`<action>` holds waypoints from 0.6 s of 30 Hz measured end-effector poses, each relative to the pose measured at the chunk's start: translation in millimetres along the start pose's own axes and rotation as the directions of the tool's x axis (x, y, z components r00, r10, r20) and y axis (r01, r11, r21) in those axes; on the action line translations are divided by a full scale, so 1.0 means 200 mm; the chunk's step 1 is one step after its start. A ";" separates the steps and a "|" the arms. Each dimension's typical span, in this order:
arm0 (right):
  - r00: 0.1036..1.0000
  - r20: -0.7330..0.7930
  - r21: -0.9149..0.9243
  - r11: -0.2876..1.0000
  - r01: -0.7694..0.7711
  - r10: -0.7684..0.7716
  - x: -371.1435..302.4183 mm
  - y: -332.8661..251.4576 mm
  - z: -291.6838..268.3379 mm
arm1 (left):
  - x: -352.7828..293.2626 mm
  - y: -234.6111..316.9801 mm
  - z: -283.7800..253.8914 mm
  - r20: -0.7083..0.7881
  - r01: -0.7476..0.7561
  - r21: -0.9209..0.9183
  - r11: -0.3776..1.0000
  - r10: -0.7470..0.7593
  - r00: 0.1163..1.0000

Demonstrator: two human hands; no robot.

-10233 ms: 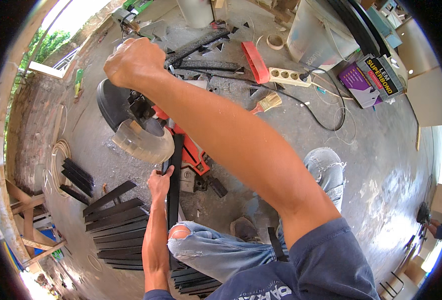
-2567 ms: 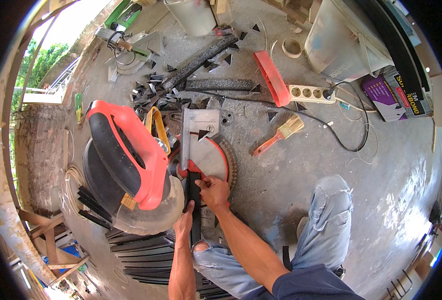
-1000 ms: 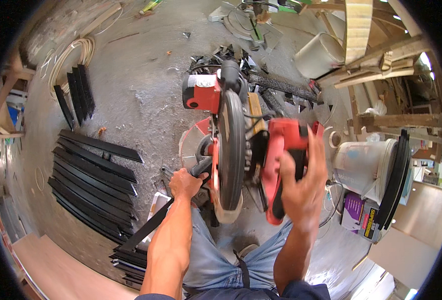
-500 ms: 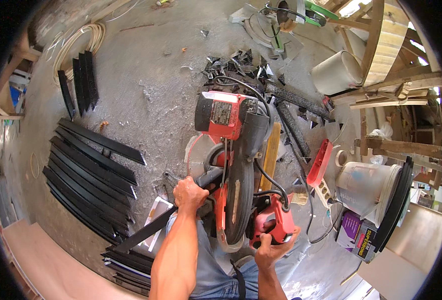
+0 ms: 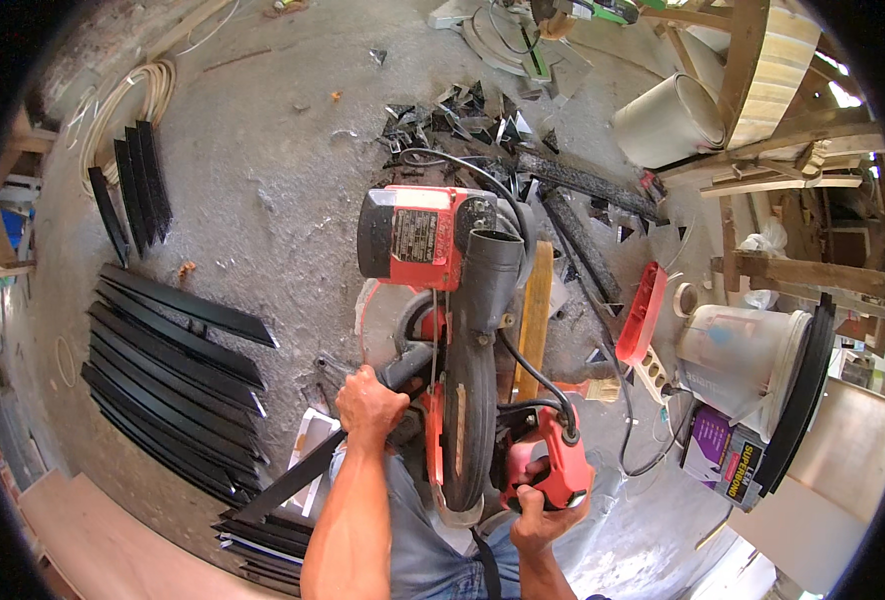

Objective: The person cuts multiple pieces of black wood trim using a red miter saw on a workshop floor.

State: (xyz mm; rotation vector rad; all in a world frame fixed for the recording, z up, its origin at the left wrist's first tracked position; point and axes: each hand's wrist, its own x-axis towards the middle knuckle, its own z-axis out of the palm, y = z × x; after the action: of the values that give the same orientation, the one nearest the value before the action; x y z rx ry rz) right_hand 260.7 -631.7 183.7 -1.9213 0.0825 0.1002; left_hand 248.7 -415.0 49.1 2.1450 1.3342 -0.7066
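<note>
A red and black miter saw (image 5: 425,237) stands on the floor in front of me, between my knees. My right hand (image 5: 545,517) is wrapped around its red handle (image 5: 566,458), right of the round black guard. Left of the saw, my left hand (image 5: 369,404) is closed over a long black strip (image 5: 293,484), pressing it by the saw's base. The strip slants down to the left across a white and brown box. Its end near the blade is hidden by my hand and the saw.
Black strips (image 5: 178,380) lie in rows at left, with several more near a cable coil (image 5: 158,95). Triangular offcuts (image 5: 463,115) are heaped beyond the saw. At right are a red tray-like part (image 5: 643,312), power strip (image 5: 651,378), brush (image 5: 599,390), bucket (image 5: 728,350) and trailing cords.
The view has shifted slightly, so the floor objects sit a little further left. Both hands keep their grips; the saw and strip look nearly the same.
</note>
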 end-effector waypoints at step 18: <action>0.997 0.051 0.051 0.997 -0.066 0.063 -0.05 0.05 -0.06 | 0.01 -0.04 0.04 -0.049 -0.055 -0.029 0.998 0.053 0.997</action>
State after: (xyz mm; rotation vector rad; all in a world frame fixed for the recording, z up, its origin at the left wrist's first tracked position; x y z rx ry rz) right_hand 250.1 -647.2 179.6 -1.8627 0.1128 0.1867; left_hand 241.3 -416.8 40.8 2.1777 1.2977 -0.6132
